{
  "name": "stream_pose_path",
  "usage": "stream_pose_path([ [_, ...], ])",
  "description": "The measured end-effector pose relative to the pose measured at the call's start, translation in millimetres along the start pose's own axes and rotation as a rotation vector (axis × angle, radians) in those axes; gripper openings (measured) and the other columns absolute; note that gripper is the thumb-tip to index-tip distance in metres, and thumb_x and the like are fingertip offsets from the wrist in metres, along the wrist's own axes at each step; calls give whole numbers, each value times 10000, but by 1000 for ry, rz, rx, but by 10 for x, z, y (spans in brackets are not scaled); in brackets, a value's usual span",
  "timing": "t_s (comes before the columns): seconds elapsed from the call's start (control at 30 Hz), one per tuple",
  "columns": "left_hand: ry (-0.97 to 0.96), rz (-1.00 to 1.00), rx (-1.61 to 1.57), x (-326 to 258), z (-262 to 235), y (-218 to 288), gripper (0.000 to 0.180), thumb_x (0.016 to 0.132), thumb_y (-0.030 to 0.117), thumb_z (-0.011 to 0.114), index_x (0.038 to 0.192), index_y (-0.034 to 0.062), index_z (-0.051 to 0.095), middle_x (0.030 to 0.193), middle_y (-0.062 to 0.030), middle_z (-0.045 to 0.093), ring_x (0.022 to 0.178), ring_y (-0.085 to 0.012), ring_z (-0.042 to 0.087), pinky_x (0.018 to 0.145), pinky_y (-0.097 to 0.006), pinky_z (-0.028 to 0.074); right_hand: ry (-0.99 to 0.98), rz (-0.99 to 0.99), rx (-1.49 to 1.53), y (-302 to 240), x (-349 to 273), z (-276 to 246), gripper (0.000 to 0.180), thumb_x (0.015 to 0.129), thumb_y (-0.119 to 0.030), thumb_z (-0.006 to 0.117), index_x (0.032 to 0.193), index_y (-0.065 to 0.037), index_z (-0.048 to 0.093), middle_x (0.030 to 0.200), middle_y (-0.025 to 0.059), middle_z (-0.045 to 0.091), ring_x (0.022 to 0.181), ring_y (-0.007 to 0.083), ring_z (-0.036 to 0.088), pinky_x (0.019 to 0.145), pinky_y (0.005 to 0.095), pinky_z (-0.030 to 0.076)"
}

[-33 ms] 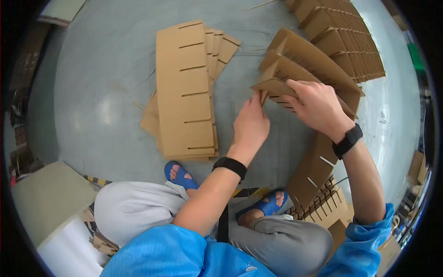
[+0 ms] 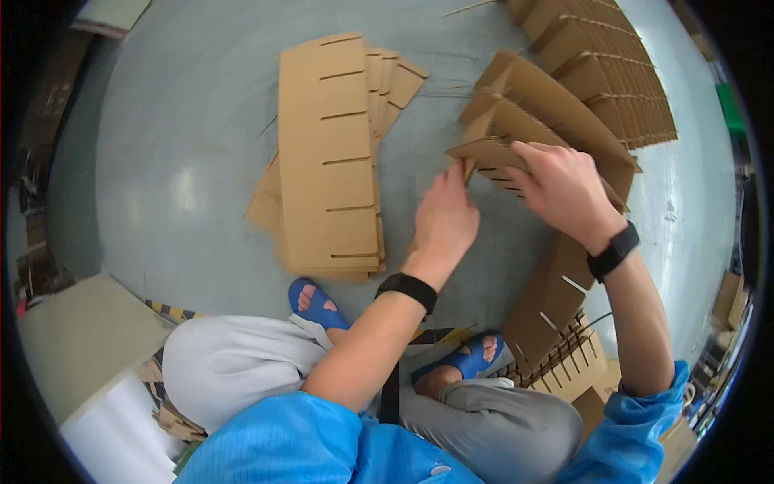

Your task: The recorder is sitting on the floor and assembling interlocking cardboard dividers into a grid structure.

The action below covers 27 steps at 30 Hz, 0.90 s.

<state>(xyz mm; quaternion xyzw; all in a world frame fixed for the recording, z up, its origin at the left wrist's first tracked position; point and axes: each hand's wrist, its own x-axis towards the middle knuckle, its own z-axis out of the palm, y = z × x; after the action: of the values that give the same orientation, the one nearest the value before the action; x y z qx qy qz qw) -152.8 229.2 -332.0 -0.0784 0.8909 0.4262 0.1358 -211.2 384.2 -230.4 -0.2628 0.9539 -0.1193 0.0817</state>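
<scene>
Pinching a strip just right of the stack, the left hand stays closed; the right hand grips the panel, also right of the stack. Only the view has shifted slightly, so the work seems no further along.

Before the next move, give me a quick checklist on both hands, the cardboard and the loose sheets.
1. Left hand pinching the cardboard edge: ok.
2. Right hand gripping the front panel: ok.
3. Panel joints fully seated: cannot tell, partly hidden by hands and cardboard.
4. Flat sheet stack squared up: not ok, lower sheets stick out askew.
5. Left sandal clear of that stack: cannot tell, very close.
</scene>
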Motion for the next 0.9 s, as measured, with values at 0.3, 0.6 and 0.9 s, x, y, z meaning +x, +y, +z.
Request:
stream_pose_path([
  [0.3, 9, -25, 3, -39, -95, -72, 412, 940, 124, 467, 1350, 85, 491, 985, -256, 674, 918, -448, 640, 791, -551, 495, -68, 20, -1, -31, 115, 105, 180, 918, -225, 603, 957, -49, 606, 895, 147, 663, 853, 366, 641, 716, 468, 522],
  [0.6, 169, 260, -513, 190, -168, -5, 528, 923, 247, 639, 1360, 27, 443, 1260, -249, 585, 1237, -385, 534, 1029, -438, 423, -192, 221, -3, 26, 170, 302, 308, 969, -335, 550, 1040, -44, 620, 1008, 164, 674, 936, 383, 647, 789, 468, 524],
  [0.9, -10, 141, -767, 424, -322, 168, 482, 919, 309, 689, 1256, -5, 547, 1165, -145, 613, 1074, -193, 566, 943, -323, 449, 544, 585, -71, 929, -1296, 82, 418, 1045, -324, 449, 1357, -54, 512, 1439, 199, 453, 1345, 346, 423, 1098, 428, 349],
])
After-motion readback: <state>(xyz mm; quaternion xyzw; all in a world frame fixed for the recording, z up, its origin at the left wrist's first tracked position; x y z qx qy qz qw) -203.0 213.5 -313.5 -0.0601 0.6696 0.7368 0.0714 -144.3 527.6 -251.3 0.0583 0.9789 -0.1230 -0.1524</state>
